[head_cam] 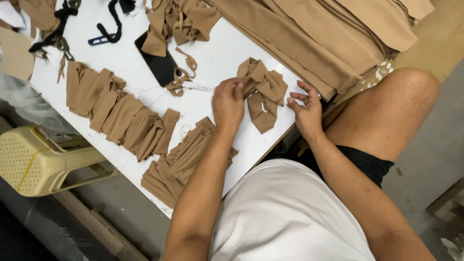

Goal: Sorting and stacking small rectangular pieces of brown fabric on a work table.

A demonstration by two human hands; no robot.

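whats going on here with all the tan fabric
A seated person is working a small bunched tan fabric piece at the edge of a white table. The left hand pinches its left side; the right hand sits open beside it, fingers spread. Folded tan pieces lie in a row and in a stack to the left, with large folded tan cloth behind and a dark phone nearby.

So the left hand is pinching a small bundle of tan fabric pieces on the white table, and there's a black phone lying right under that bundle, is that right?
Not quite. In the head view the left hand does pinch the tan fabric bundle on the white table, but the black phone is not under it: it lies apart, farther along the table, beside another heap of tan scraps.
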